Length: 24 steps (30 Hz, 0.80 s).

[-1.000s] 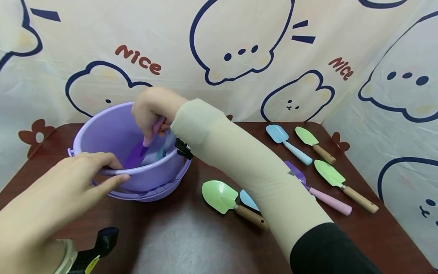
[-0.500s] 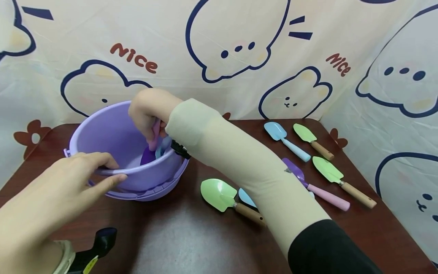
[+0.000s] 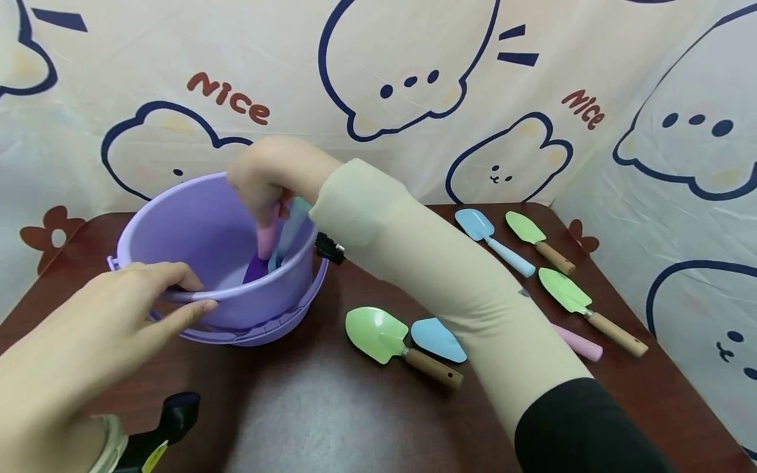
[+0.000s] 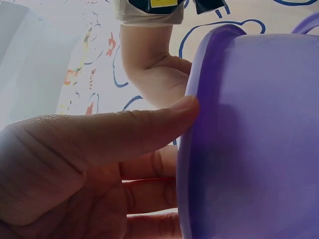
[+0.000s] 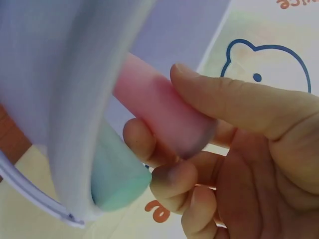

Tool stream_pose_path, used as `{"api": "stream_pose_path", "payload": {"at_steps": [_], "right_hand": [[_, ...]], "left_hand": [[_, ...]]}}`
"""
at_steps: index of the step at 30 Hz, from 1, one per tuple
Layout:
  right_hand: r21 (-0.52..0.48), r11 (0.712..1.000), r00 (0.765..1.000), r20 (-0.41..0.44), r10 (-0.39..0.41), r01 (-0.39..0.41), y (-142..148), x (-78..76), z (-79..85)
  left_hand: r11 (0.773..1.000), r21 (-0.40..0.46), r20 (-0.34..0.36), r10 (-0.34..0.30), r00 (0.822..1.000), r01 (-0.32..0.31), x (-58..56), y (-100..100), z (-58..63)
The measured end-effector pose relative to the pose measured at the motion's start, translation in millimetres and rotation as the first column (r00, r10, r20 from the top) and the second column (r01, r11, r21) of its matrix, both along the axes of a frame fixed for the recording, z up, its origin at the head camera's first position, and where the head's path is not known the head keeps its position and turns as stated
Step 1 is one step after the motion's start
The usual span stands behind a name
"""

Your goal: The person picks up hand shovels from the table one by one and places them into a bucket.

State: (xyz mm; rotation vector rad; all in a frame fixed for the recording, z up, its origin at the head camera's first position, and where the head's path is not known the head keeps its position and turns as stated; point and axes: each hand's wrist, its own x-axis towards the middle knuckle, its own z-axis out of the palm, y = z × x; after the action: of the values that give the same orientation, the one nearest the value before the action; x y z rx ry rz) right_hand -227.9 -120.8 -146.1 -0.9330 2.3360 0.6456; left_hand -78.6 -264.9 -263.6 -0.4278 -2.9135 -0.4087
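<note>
Cartoon-printed cloth backs a round lilac plastic bucket, rim pinched by the left hand — inside, a pink-handled purple trowel points steeply down from the pinching fingers of the right hand

Dark red-brown bench, purple bucket standing at left.
Middle: wide green trowel; blue blade just beside it, partly hidden. Right: blue trowel and small green trowel at back, narrow green trowel nearer, pink handle near it, rest hidden.

purple trowel | pink handle up, blade down | inside upright lilac bucket
</note>
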Motion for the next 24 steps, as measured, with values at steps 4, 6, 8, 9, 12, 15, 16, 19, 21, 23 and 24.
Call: {"api": "stream_pose_path", "payload": {"at_steps": [4,6,8,9,12,15,16,19,21,23,24], "right_hand": [[-0.037,0.998,0.998,-0.017,0.054,-0.055,9,0.5,0.1],[-0.030,0.997,0.997,-0.031,0.066,-0.067,12,2.1,-0.3],[-0.020,0.996,0.996,-0.046,0.081,-0.082,15,4.0,-0.4],[-0.016,0.996,0.995,-0.049,0.083,-0.084,16,4.6,-0.6],[-0.044,0.996,0.997,-0.038,0.074,-0.075,20,7.1,-0.4],[-0.113,0.990,0.997,-0.029,0.077,-0.079,27,8.6,-0.3],[-0.143,0.986,0.997,-0.026,0.077,-0.080,30,9.4,0.7],[-0.231,0.969,0.996,-0.025,0.086,-0.089,43,11.2,4.6],[-0.295,0.952,0.996,-0.014,0.085,-0.086,54,12.5,7.8],[-0.350,0.933,0.996,-0.008,0.084,-0.081,66,13.2,10.1],[-0.378,0.923,0.997,-0.003,0.080,-0.075,73,13.0,10.8]], "left_hand": [[1.000,0.002,0.020,-0.002,1.000,0.002,-0.8,0,0.2],[1.000,0.003,0.031,0.001,1.000,-0.001,-0.7,0,0.4],[1.000,0.004,0.032,0.005,0.999,-0.005,-0.6,0,0.4],[1.000,0.006,0.030,0.004,1.000,-0.004,-0.5,0,0.3],[1.000,0.009,0.020,-0.001,1.000,0.001,0.1,-1,0.5],[1.000,0.010,-0.002,-0.008,1.000,0.008,0.4,0,0.2],[1.000,0.010,0.001,-0.006,1.000,0.006,0.4,0,0.2],[1.000,0.011,0.017,0.005,1.000,-0.005,0.5,1,0.1],[1.000,0.007,0.030,0.014,0.999,-0.014,0.5,1,0.2],[1.000,0.005,0.038,0.021,0.999,-0.021,0.6,1,0.4],[1.000,0.006,0.044,0.022,0.999,-0.022,0.6,1,0.5]]}}
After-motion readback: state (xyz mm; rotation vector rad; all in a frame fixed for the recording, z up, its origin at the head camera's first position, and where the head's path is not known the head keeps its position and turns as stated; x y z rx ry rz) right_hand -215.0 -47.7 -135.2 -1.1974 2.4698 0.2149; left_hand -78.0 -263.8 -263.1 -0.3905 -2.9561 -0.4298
